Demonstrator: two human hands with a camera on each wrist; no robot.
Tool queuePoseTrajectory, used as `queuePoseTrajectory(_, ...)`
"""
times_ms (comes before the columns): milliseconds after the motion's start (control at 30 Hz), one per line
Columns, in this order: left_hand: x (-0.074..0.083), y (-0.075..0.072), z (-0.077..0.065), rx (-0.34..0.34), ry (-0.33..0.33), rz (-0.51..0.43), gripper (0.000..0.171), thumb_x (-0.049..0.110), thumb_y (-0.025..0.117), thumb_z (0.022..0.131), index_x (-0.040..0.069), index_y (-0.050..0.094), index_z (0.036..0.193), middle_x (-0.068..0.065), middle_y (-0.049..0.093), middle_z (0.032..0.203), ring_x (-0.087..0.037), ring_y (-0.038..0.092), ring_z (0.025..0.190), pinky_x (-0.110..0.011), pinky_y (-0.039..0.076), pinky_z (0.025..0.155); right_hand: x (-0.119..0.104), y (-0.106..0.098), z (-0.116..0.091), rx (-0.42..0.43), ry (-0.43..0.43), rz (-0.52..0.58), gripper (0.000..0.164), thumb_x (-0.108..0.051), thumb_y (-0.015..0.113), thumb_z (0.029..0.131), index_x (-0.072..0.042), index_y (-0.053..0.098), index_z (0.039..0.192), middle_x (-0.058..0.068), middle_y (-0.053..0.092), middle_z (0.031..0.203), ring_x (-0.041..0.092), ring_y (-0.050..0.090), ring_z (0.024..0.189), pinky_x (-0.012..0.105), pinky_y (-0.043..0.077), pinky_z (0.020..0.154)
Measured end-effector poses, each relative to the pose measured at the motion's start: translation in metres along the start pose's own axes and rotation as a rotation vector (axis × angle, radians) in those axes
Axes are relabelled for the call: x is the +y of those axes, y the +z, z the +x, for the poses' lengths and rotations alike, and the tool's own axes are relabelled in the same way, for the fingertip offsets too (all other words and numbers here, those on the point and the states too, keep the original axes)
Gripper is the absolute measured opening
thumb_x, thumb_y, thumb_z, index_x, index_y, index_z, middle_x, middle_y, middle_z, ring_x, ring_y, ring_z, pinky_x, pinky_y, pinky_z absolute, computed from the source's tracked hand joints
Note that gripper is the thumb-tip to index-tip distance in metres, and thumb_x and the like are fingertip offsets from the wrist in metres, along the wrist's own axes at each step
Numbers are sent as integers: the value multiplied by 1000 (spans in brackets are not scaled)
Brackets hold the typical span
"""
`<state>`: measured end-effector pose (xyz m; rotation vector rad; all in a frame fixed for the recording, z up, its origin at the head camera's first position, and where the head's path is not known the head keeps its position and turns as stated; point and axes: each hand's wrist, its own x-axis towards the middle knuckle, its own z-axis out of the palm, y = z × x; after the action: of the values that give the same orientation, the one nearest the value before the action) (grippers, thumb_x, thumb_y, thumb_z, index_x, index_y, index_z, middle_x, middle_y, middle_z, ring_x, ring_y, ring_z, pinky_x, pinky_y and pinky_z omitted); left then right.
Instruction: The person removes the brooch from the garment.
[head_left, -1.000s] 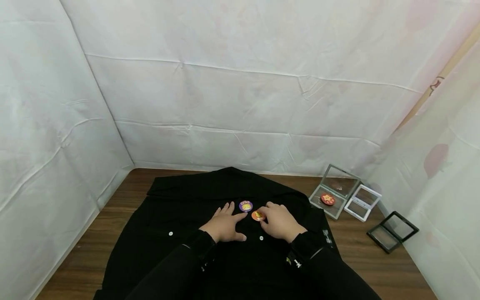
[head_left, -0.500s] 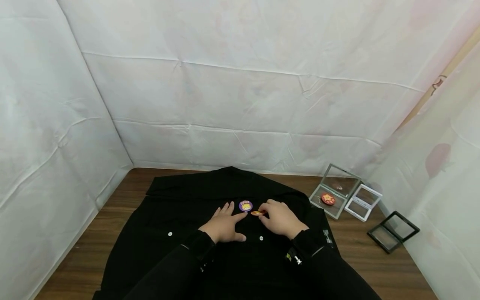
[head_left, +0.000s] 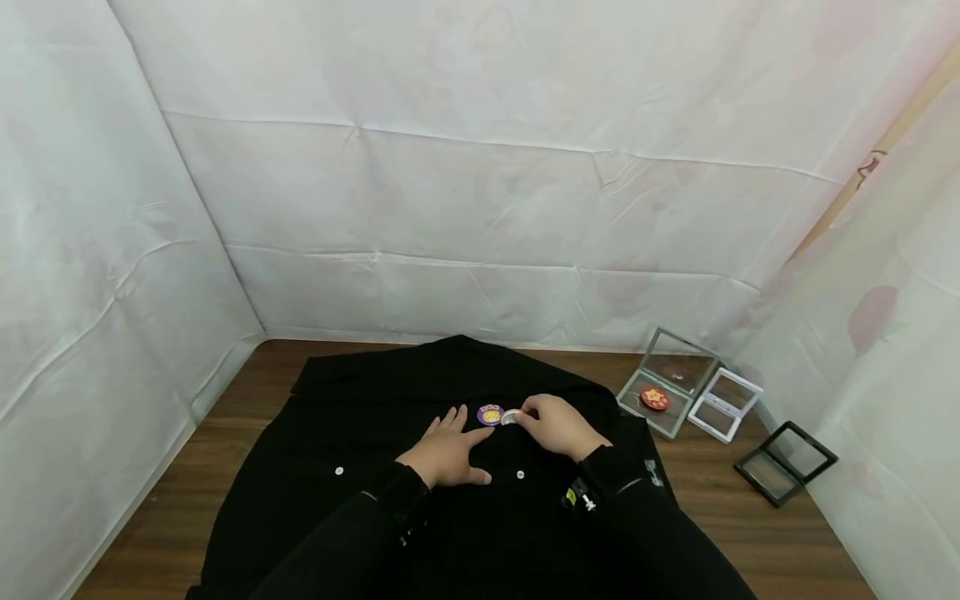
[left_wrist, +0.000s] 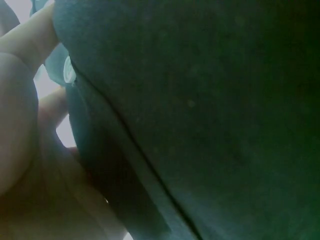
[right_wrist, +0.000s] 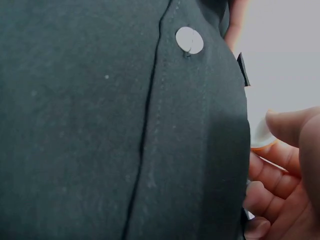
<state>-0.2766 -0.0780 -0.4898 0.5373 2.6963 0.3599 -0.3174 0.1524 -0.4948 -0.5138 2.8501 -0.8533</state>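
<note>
A black buttoned shirt (head_left: pixel 375 400) lies spread over the wooden table. My left hand (head_left: pixel 445 450) rests on it with the fingers spread, thumb and index finger apart. Just beyond its index fingertip lies a round purple badge (head_left: pixel 490 415) with a yellow figure. Between thumb and fingers, my right hand (head_left: pixel 561 427) pinches a second round badge (head_left: pixel 510 417), its silvery back now facing up, right beside the purple one. In the right wrist view the pinched badge (right_wrist: pixel 261 134) shows an orange rim, and a white shirt button (right_wrist: pixel 190 40) is on the cloth.
At the right stands an open grey-framed clear case (head_left: pixel 671 421) with a red badge (head_left: pixel 655 397) in it. Next to it are an open white case (head_left: pixel 726 406) and an open black case (head_left: pixel 783 467). White sheeting (head_left: pixel 480 208) walls the table at the back and sides.
The orange badge in my right hand has been turned from face up, through edge-on, to back up. My left hand has stayed in place.
</note>
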Motion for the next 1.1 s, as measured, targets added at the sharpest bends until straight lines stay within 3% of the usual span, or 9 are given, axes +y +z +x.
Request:
queuePoseTrajectory(433,0,1,0,30,11,33,78,59,75,89,28,48,156,-23,20,167,-41,14,155,-58,17,123,1,9,10,39,156,37,49,-35,67,102,-15,48,62,-3,40,55,15,43,51,30,36,54)
queuePoseTrajectory(700,0,3,1,67,10,30,80,57,78,86,23,51,153,-25,27,164,-42,22,153,-57,21,122,2,10,10,41,239,48,39,-35,71,99,-13,57,70,-1,52,63,17,51,57,31,40,56)
queuePoseTrajectory(800,-1,3,1,96,16,30,83,56,81,84,15,52,151,-25,31,163,-42,26,151,-56,24,121,0,9,8,49,258,50,32,-33,74,97,-11,59,79,1,57,70,18,54,61,32,43,59)
queuePoseTrajectory(933,-1,2,2,125,21,39,89,55,85,81,5,51,145,-26,36,160,-42,33,149,-55,27,120,-1,10,8,58,277,44,29,-32,75,95,-11,58,85,2,59,76,18,55,66,33,44,63)
queuePoseTrajectory(1100,0,1,1,136,21,37,94,54,88,78,3,47,147,-25,40,158,-41,37,147,-53,30,119,-2,10,8,68,273,37,28,-32,76,95,-12,58,87,2,59,79,19,56,68,35,45,65)
